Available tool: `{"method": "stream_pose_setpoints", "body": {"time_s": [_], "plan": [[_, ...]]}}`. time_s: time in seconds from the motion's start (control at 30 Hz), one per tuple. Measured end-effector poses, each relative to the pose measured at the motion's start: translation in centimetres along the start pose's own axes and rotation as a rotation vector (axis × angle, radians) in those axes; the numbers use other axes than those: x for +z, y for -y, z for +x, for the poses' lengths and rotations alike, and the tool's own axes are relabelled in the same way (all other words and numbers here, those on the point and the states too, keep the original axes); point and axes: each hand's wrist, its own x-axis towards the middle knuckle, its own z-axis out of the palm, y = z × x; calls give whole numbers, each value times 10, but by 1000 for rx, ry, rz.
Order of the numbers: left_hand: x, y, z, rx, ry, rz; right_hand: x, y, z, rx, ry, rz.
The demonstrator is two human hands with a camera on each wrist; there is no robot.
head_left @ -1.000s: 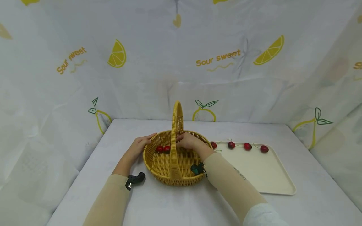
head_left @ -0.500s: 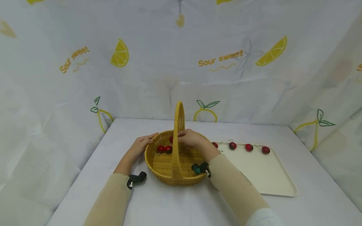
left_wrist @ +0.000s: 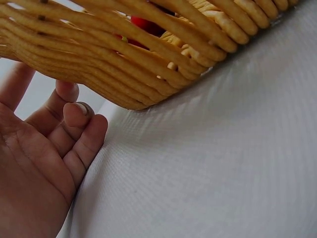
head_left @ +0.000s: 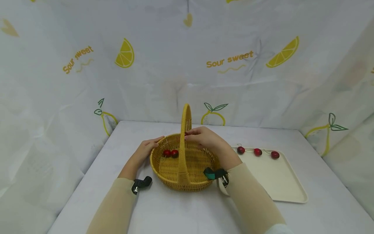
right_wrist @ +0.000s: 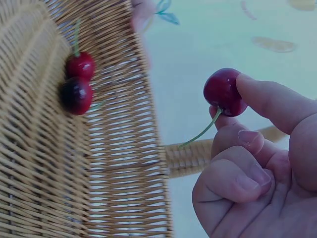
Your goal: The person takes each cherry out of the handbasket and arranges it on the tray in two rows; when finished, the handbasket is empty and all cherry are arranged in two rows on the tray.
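In the head view my left hand [head_left: 144, 151] touches the left rim of a yellow wicker basket [head_left: 168, 186]. In the left wrist view its other fingers bend loosely beside the basket wall. My right hand [head_left: 205, 138] is raised over the back right of the basket, behind the arched handle [head_left: 182, 156]. Thumb and fingertips pinch a dark red cherry [right_wrist: 221, 90], its green stem hanging down. Two more cherries lie together inside the basket, a red one [head_left: 167, 153] and a darker one [head_left: 174, 153].
A cream tray [head_left: 284, 182] stands to the right of the basket, partly behind my right forearm. Along its back edge lie a cherry [head_left: 241, 150], another cherry [head_left: 257, 152] and a third cherry [head_left: 275, 155]. A lemon-print cloth [head_left: 163, 91] hangs behind the table.
My right hand has risen from inside the basket and shifted slightly right, with the cherry between its fingers. My left hand has stayed at the rim.
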Motion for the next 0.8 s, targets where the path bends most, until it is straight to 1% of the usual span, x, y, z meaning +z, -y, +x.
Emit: {"method": "stream_pose_setpoints", "body": {"time_s": [0.2, 0.33, 0.57, 0.8], "plan": [[1, -3, -2, 8, 0, 8, -9, 9, -25, -25, -34, 20], [1, -2, -3, 7, -1, 3, -14, 8, -42, -26, -61, 27], [1, 0, -4, 2, -7, -9, -28, -8, -69, -25, -101, 49], [1, -1, -4, 15, 16, -6, -52, -27, -98, -26, -82, 35]]}}
